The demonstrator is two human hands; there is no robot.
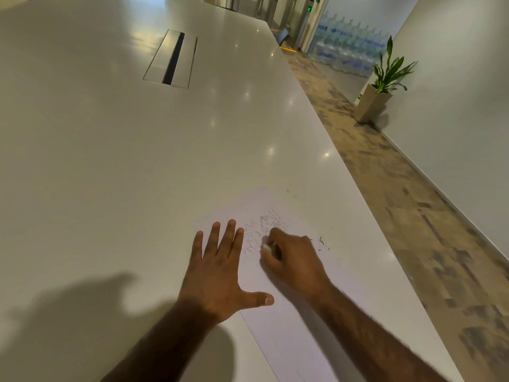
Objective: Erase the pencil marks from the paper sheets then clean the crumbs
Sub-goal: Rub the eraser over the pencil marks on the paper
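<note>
A white paper sheet [292, 321] lies near the right edge of the long white table [137, 161]. Grey pencil scribbles [264, 224] cover its far part. My left hand [217, 271] lies flat on the sheet's left side with fingers spread, holding it down. My right hand [294, 257] pinches a small white eraser [266, 247] and presses it on the paper at the near edge of the scribbles. Dark crumbs [323, 244] are scattered on the table just right of my right hand.
A metal cable hatch [172, 59] is set in the tabletop far back. The table's right edge drops to a patterned carpet floor [413, 216]. A potted plant [382, 86] stands by the wall, with stacked water bottles [349, 42] behind it.
</note>
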